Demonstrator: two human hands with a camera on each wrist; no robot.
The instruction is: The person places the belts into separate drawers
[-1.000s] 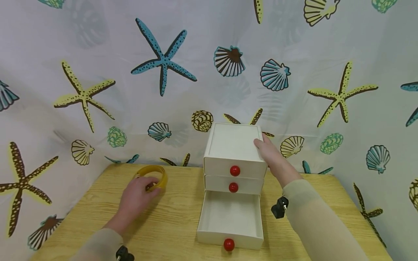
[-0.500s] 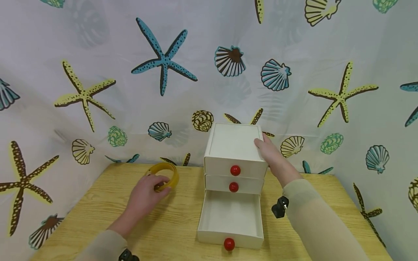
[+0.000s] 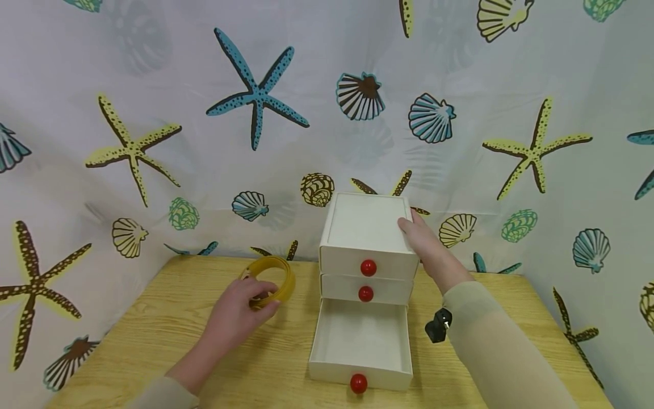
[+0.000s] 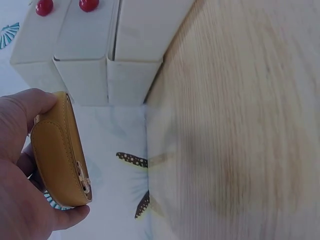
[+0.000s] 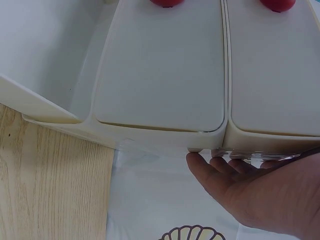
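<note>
In the head view, my left hand grips a coiled mustard-yellow belt by its near side, left of a white drawer unit. The left wrist view shows the belt between thumb and fingers, with stitched edges and a small metal buckle part. My right hand holds the unit's right side, thumb on the top edge. From the right wrist, the fingers of that hand lie along the side wall. The bottom drawer is pulled out and has nothing in it; the upper two are closed.
Each drawer front carries a red round knob, such as the bottom knob. All of it stands on a wood-grain table. A white curtain printed with starfish and shells hangs behind and along both sides.
My left hand has carried the belt rightward, closer to the drawer unit. My right hand and the drawers have stayed in place.
</note>
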